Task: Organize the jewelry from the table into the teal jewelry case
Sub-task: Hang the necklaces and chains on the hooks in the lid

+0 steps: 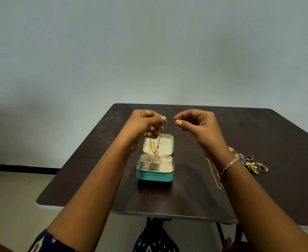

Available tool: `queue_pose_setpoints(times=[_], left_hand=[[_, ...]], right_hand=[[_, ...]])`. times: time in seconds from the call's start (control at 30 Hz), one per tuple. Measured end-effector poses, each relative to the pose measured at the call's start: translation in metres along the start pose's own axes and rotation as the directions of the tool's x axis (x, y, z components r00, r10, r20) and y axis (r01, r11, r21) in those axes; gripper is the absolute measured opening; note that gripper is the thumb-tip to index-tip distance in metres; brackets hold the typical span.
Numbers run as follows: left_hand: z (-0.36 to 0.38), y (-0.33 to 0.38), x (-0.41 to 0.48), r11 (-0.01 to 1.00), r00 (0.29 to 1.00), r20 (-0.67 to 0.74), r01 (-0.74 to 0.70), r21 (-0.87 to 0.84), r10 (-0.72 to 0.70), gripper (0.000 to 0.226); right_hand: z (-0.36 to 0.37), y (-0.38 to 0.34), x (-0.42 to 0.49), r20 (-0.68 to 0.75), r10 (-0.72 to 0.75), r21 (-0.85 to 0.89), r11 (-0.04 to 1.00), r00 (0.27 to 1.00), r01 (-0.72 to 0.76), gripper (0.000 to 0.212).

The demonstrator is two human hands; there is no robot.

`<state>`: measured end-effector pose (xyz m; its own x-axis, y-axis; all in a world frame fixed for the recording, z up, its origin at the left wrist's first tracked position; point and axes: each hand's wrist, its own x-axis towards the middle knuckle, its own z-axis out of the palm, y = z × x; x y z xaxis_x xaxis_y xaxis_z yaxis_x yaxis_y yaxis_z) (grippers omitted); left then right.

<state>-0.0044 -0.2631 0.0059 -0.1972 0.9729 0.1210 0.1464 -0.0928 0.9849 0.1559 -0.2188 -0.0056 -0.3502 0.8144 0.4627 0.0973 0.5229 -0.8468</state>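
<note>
Both my arms reach out over the dark table (258, 133), hands raised side by side above the teal jewelry case (155, 176). My left hand (147, 124) has its fingers curled and pinches the top of a thin gold necklace (158, 141), which hangs straight down from my fingertips. My right hand (195, 124) is curled too, thumb and forefinger tips drawn together, but I cannot tell whether anything is caught between them. The necklace is fine and gold, with one small pendant (156, 152) at its lowest point, dangling in front of the cream lining of the case's upright lid (167, 144). The case stands open near the middle of the table; its tray shows four small square compartments on the left and a ridged section on the right. To its right on the table lie one loose gold chain (215, 173) and, further right, one heap of rings and ornaments (251, 162), too tangled for me to count. One silver bracelet (228, 165) circles my right wrist.
</note>
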Motion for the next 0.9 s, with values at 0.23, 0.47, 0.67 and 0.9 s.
queue_pose_setpoints(times=[0.23,0.47,0.67,0.9], left_hand=[[0.004,0.003,-0.002,0.999,0.997,0.072,-0.007,0.034,0.004,0.012],[0.002,0.005,-0.004,0.999,0.993,0.112,0.045,-0.006,-0.044,0.012],[0.002,0.005,-0.005,0.996,0.992,0.101,0.081,-0.039,-0.077,0.01],[0.002,0.005,-0.007,0.988,0.986,0.129,0.119,-0.097,-0.106,0.008]], right_hand=[[0.003,-0.014,0.007,0.131,-0.093,-0.203,0.972,0.987,0.119,0.015],[0.003,-0.017,0.007,0.18,-0.137,-0.311,0.931,0.974,0.189,0.011],[0.003,-0.016,0.009,0.205,-0.189,-0.404,0.878,0.96,0.259,0.013],[0.003,-0.014,0.009,0.242,-0.246,-0.472,0.815,0.939,0.335,0.014]])
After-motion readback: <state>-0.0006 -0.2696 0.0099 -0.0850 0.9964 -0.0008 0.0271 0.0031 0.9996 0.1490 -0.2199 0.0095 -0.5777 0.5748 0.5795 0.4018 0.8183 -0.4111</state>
